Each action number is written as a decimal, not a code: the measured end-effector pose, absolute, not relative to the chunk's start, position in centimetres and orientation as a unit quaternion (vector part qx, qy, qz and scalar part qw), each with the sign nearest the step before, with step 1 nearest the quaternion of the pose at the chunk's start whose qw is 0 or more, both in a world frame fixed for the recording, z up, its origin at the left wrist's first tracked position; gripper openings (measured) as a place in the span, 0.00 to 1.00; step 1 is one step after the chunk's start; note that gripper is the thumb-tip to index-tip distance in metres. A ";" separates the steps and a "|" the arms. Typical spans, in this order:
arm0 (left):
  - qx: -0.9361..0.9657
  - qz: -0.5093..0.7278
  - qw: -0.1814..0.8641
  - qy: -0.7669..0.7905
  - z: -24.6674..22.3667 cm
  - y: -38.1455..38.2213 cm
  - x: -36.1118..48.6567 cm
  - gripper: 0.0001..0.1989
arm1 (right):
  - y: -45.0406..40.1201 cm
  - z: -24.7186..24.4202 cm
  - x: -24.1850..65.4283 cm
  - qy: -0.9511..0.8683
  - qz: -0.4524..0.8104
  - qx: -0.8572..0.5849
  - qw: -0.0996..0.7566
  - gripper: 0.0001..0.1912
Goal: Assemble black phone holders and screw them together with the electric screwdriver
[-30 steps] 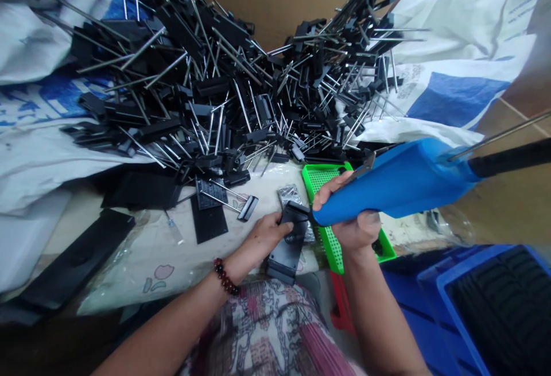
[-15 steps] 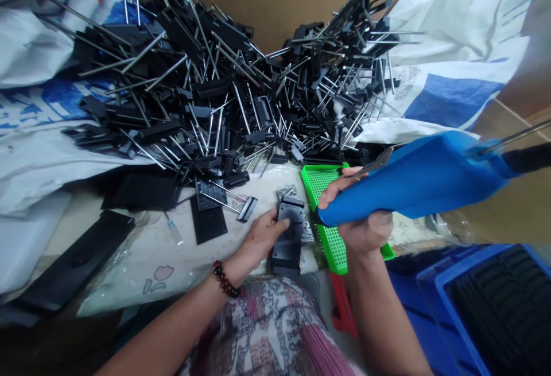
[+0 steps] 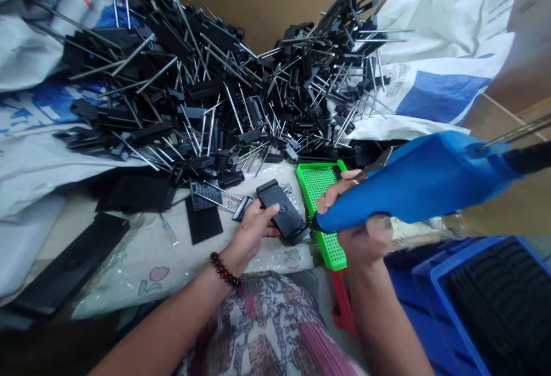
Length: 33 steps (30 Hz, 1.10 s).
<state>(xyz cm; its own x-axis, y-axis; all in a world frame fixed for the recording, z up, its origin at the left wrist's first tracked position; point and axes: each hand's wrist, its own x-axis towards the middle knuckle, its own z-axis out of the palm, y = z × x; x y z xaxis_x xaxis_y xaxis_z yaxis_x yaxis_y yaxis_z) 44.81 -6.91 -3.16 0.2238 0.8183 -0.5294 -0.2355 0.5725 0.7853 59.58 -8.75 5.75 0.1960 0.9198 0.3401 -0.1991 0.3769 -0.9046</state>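
My left hand (image 3: 256, 228) grips the left side of a black plastic holder (image 3: 282, 210), thumb on its face, fingers at its edge. The holder lies tilted, its upper end to the left, over a clear plastic packet (image 3: 291, 193). My right hand (image 3: 364, 232) is wrapped round a blue electric screwdriver (image 3: 413, 178), whose dark tip points left above a green perforated tray (image 3: 331, 247). Just left of the holder is a black clamp piece with two metal rods (image 3: 242, 208). Near it lie flat black plates (image 3: 204, 224).
A large heap of black parts with metal rods (image 3: 206, 89) fills the back, between white and blue sacks (image 3: 443, 95). At the lower right stands a blue crate (image 3: 447, 301) holding black parts. A long black piece (image 3: 69, 267) lies at the left, a red object (image 3: 342, 301) below the tray.
The black holder has turned from upright to slanted, its top leaning left, and my left hand has shifted slightly left with it. My right hand still holds the screwdriver.
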 end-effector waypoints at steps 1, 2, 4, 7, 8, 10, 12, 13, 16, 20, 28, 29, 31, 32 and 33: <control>0.285 0.368 0.721 0.514 -3.2 -7.0 44.9 0.19 | -8.7 5.5 59.6 -0.482 0.408 -0.369 0.681 0.30; 0.284 0.373 0.714 0.521 -3.2 -7.2 44.9 0.18 | -8.7 5.3 59.5 -0.482 0.405 -0.365 0.686 0.30; 0.283 0.378 0.702 0.533 -3.3 -7.4 44.9 0.16 | -8.6 4.8 59.5 -0.480 0.397 -0.363 0.693 0.29; 0.275 0.373 0.696 0.548 -3.5 -7.6 44.8 0.15 | -8.5 4.2 59.5 -0.480 0.384 -0.363 0.701 0.29; 0.273 0.372 0.696 0.551 -3.5 -7.6 44.8 0.15 | -8.5 4.1 59.4 -0.479 0.382 -0.362 0.702 0.29; 0.267 0.371 0.698 0.552 -3.5 -7.6 44.8 0.15 | -8.5 3.9 59.2 -0.476 0.382 -0.360 0.705 0.28; 0.261 0.371 0.701 0.550 -3.5 -7.7 44.9 0.15 | -8.4 3.7 59.1 -0.475 0.382 -0.359 0.707 0.28; 0.259 0.370 0.703 0.549 -3.5 -7.7 44.9 0.14 | -8.4 3.6 59.0 -0.474 0.383 -0.358 0.707 0.28; 0.256 0.370 0.704 0.549 -3.5 -7.7 44.9 0.13 | -8.3 3.2 58.9 -0.471 0.390 -0.356 0.707 0.28; 0.255 0.375 0.702 0.549 -3.5 -7.8 44.9 0.14 | -8.2 2.8 58.9 -0.469 0.391 -0.353 0.709 0.28; 0.257 0.377 0.706 0.542 -3.2 -8.0 44.8 0.16 | -8.2 2.8 58.8 -0.467 0.392 -0.344 0.714 0.27; 0.258 0.379 0.706 0.540 -3.2 -8.0 44.8 0.16 | -8.2 2.8 58.8 -0.465 0.393 -0.344 0.715 0.27; 0.260 0.383 0.705 0.538 -3.2 -8.0 44.8 0.17 | -8.3 2.8 58.7 -0.460 0.395 -0.346 0.716 0.27; 0.260 0.384 0.704 0.538 -3.2 -8.1 44.8 0.17 | -8.3 2.9 58.7 -0.458 0.395 -0.348 0.717 0.27; 0.260 0.384 0.705 0.536 -3.3 -8.1 44.8 0.17 | -8.4 2.9 58.7 -0.456 0.395 -0.349 0.717 0.27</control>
<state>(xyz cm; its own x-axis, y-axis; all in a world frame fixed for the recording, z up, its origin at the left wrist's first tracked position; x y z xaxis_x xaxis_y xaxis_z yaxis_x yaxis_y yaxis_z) 44.78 -8.07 -3.27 0.1291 0.8210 -0.5562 -0.2629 0.5691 0.7791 58.71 -8.35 2.87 0.2721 0.8853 0.3771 -0.2490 0.4433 -0.8611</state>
